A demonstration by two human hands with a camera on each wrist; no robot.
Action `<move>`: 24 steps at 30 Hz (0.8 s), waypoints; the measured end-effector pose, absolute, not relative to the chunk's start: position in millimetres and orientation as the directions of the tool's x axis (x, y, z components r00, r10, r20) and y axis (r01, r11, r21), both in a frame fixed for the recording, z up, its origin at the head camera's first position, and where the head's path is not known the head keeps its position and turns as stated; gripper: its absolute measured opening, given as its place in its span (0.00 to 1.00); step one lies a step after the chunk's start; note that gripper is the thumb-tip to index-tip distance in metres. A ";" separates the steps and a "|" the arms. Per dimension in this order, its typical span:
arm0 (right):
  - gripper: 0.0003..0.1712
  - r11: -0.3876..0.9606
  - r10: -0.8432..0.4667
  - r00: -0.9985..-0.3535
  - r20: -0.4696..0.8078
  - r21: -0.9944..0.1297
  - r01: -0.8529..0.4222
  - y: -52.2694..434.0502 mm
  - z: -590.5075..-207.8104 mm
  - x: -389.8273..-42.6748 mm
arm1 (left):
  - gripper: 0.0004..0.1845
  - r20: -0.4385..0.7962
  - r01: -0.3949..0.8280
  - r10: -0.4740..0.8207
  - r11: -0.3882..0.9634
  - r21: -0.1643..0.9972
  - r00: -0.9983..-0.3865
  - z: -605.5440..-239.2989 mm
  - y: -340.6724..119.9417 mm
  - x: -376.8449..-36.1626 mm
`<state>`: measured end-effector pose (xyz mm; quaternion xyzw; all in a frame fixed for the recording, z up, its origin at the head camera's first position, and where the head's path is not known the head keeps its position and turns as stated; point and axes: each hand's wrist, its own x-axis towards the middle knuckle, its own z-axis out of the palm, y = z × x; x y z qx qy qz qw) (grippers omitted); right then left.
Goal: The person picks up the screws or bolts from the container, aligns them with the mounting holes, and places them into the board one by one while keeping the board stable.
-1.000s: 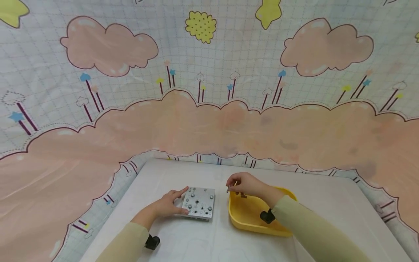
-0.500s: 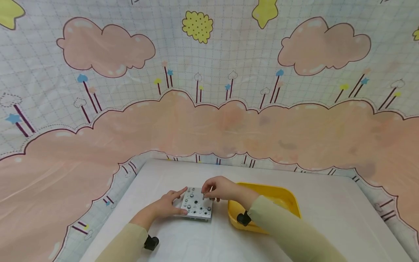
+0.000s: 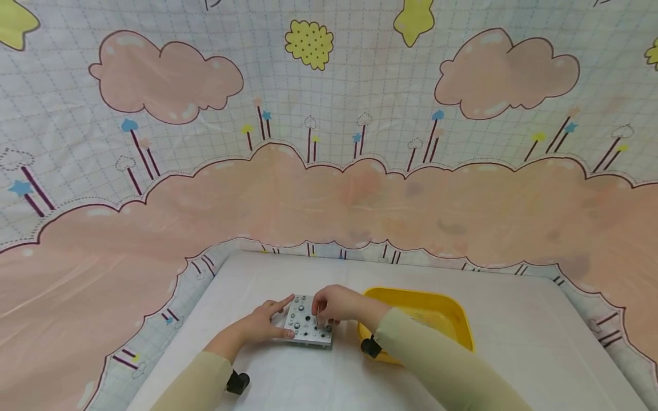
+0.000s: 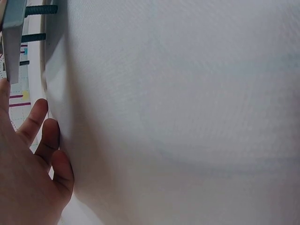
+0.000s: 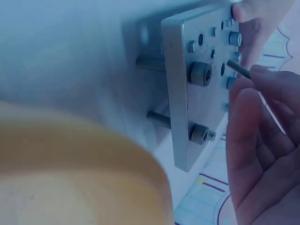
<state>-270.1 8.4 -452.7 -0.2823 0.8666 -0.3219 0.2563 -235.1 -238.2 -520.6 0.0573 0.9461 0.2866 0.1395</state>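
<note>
A square silver metal plate (image 3: 310, 337) lies on the white table, with several socket-head screws (image 5: 200, 73) and open holes in its face. Threaded shanks (image 4: 41, 10) stick out beneath it. My left hand (image 3: 257, 324) rests at the plate's left side, index finger and thumb spread fairly straight against it. Its other fingers lie loosely bent in the left wrist view. Over the right part of the plate, my right hand (image 3: 336, 304) pinches a small screw (image 5: 238, 68) between thumb and index finger. The screw's shank points at the plate, close to a hole; fingers hide its other end.
A yellow plastic tray (image 3: 418, 293) stands right of the plate, partly under my right forearm. Its blurred rim (image 5: 84, 136) fills the lower left of the right wrist view. Behind the white table (image 3: 514, 319) hangs a cloth printed with clouds.
My right hand has moved left from above the yellow tray to the plate, carrying the screw, then slightly lower and nearer its face. My left hand stays on the plate.
</note>
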 end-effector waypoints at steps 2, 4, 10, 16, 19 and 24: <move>0.04 0.642 -0.655 -0.706 -0.270 -0.692 -0.331 6.4 -453.3 -268.8 | 0.54 -0.232 0.027 0.187 0.829 0.559 -0.955 -521.5 -238.3 -235.2; 0.04 0.657 -0.651 -0.707 -0.277 -0.672 -0.342 4.7 -454.7 -267.4 | 0.54 -0.234 0.022 0.185 0.827 0.562 -0.955 -521.9 -238.2 -235.0; 0.06 0.710 -0.629 -0.723 -0.283 -0.587 -0.388 1.1 -457.0 -262.5 | 0.53 -0.228 0.034 0.194 0.828 0.560 -0.954 -518.8 -238.5 -234.0; 0.07 0.724 -0.645 -0.713 -0.277 -0.520 -0.453 -2.9 -458.5 -261.9 | 0.53 -0.238 0.024 0.191 0.825 0.565 -0.952 -510.5 -237.4 -231.6; 0.07 0.724 -0.654 -0.705 -0.274 -0.499 -0.477 -4.6 -461.8 -263.0 | 0.53 -0.242 0.023 0.194 0.821 0.571 -0.951 -509.8 -237.3 -231.1; 0.07 0.723 -0.659 -0.704 -0.263 -0.479 -0.498 -4.6 -463.6 -263.7 | 0.53 -0.235 0.034 0.201 0.823 0.567 -0.951 -513.5 -237.8 -231.7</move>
